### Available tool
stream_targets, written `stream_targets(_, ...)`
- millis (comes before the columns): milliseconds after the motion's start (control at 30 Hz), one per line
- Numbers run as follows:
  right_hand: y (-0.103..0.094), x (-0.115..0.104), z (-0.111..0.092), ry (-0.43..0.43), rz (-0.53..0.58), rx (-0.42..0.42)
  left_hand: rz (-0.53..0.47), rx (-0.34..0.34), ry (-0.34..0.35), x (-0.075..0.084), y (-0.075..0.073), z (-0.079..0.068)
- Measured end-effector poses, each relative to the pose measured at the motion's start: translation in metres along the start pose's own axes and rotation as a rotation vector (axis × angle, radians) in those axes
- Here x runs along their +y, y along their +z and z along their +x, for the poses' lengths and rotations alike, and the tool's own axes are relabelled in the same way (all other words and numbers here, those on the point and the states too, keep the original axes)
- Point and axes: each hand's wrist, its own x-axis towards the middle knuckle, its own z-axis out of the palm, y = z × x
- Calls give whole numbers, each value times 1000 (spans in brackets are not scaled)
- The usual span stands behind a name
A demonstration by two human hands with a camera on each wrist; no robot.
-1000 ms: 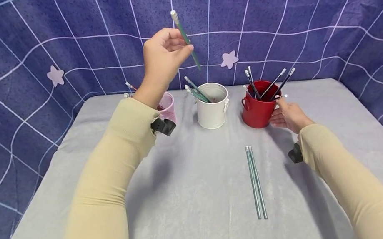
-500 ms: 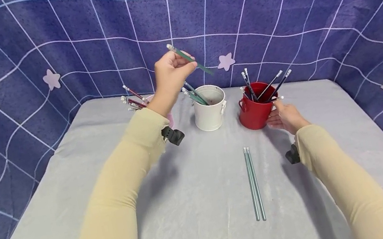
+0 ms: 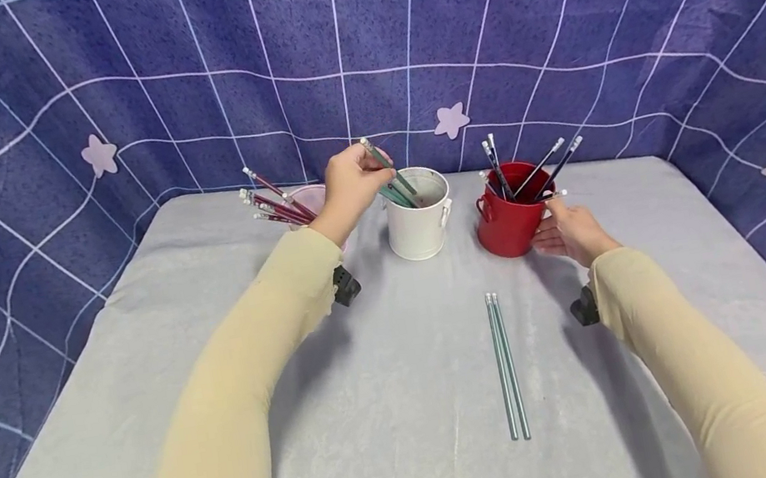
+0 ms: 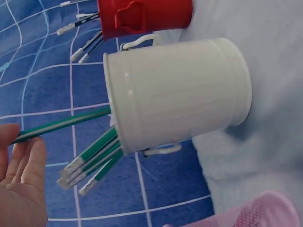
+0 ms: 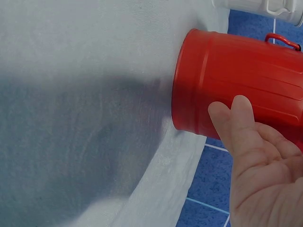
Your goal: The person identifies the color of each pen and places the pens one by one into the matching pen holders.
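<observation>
My left hand point(image 3: 354, 184) pinches a green pencil point(image 3: 380, 156) by its upper part, eraser end up. In the left wrist view the pencil's lower end passes over the rim of the white bucket point(image 3: 416, 233) and is hidden inside. Several other green pencils point(image 4: 90, 158) lean in that bucket, erasers outward. My right hand point(image 3: 575, 232) is at the right side of the red bucket point(image 3: 507, 231), its fingers fairly straight along the wall in the right wrist view. Dark pencils point(image 3: 549, 165) with white erasers stand in the red bucket.
Two green pencils point(image 3: 507, 370) lie side by side on the grey cloth point(image 3: 396, 406) in front of the buckets. A pink mesh cup point(image 4: 265, 213) with several dark red pencils point(image 3: 278, 204) stands at the left, partly behind my left wrist. A blue gridded curtain point(image 3: 227, 37) hangs behind.
My left hand has come down with the green pencil from above, first tilting it, then bringing its lower end into the white bucket. My right hand stays at the red bucket.
</observation>
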Motion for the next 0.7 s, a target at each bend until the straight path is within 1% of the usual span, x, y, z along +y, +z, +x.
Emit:
stream_targets(100,-1,-1,0,6,16,4,37,-37,-29,-5,6,0)
stream_targets(233,-1,-1,0,16,6,14,80,-77,-32,-12,14,-1)
stream_targets(433,0,0,0,0,0,10,109,-90,-44,-23,23,-4)
stream_targets(567,0,1,-1,-16,7,1,126,-108,-66,-29,25,-5)
stream_targets(700,0,0,-2,-15,16,11,132,-99,-85,-32,26,-7)
